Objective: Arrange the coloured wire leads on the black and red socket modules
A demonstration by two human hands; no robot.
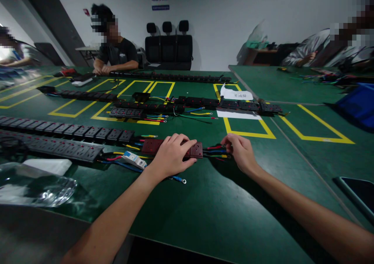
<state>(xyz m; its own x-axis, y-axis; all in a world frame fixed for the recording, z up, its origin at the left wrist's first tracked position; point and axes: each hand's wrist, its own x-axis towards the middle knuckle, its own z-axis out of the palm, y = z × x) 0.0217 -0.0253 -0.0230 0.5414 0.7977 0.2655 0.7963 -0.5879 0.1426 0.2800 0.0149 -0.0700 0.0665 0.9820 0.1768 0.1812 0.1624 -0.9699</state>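
My left hand lies over a dark red socket strip, its thumb and fingers closed around the strip's sides. From the strip's right end come red, blue and green-yellow wires with ring terminals. My right hand is closed at the tips of these wires, thumb and fingers pinched together; which wire sits between them is partly hidden. Left of the strip, a white circuit breaker rests among loose wires. A blue wire with a ring terminal pokes out below my left wrist.
Long black socket strips fill the left side. More strips lie across the middle, near a paper sheet. Clear plastic wrapping lies front left, a phone-like device at right. A co-worker sits across the green table.
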